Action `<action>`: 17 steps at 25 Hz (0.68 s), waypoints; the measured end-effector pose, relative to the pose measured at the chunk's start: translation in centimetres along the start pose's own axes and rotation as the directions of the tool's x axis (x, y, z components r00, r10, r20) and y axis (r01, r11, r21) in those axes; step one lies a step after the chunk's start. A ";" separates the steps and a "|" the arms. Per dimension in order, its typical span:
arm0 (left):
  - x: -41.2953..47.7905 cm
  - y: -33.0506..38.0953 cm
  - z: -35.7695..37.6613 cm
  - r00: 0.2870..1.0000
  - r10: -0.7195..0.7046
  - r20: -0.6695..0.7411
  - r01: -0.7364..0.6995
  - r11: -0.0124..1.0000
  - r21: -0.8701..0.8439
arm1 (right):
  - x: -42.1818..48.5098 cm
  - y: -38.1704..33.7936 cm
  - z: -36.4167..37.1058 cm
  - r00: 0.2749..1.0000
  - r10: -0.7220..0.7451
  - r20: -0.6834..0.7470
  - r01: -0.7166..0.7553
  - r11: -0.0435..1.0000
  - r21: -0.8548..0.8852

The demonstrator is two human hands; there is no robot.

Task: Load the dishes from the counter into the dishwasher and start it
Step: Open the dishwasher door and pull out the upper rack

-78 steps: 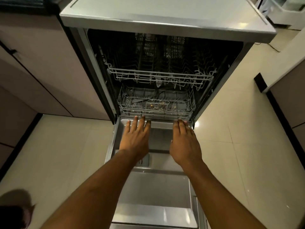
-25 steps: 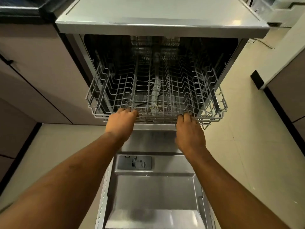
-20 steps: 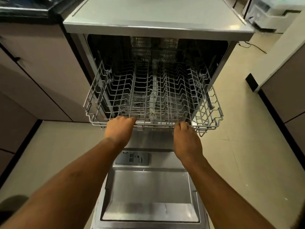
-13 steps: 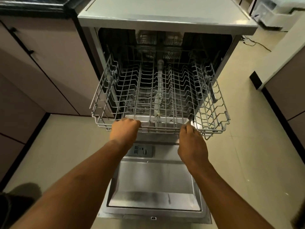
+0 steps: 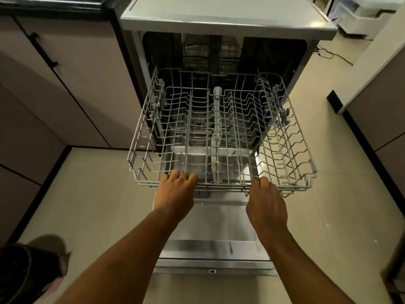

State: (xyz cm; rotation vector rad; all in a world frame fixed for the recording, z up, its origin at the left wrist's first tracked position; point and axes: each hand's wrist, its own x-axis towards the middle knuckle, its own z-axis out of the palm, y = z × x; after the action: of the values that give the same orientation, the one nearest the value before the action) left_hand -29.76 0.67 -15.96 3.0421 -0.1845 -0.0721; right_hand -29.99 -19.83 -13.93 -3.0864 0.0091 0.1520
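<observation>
The dishwasher (image 5: 228, 20) stands open, its door (image 5: 214, 246) folded down flat towards me. A grey wire upper rack (image 5: 140, 137) is slid far out over the door and holds no dishes. My left hand (image 5: 175, 194) grips the rack's front rail left of centre, fingers curled over the wire. My right hand (image 5: 266, 205) grips the same front rail right of centre. A grey spray arm (image 5: 217, 128) runs down the rack's middle. No dishes are in view.
Beige cabinet fronts (image 5: 72, 88) line the left side, and more cabinets (image 5: 381, 119) stand at the right. Pale floor tiles (image 5: 94, 194) lie on both sides of the door. A cable (image 5: 333, 54) trails on the floor at the back right. A dark object (image 5: 28, 270) sits bottom left.
Both hands went from hovering over the lower rack to gripping the upper rack's front rail, then drew it steadily outward over the open door.
</observation>
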 end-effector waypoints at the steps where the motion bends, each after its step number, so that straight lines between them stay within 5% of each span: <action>1: -0.7 0.2 0.0 1.000 0.003 0.001 -0.003 1.000 -0.004 | -0.6 0.0 0.0 1.000 0.003 0.007 -0.003 1.000 -0.001; 17: -5.2 0.5 0.4 0.999 0.023 0.036 -0.020 0.997 -0.070 | -3.4 0.4 1.8 0.999 0.037 0.021 -0.036 0.999 -0.025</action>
State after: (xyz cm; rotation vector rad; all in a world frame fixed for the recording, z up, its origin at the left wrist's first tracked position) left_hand -34.94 0.81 -16.14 2.9702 -0.2127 -0.1303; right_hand -33.55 -20.15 -15.37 -3.1105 0.0630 0.1880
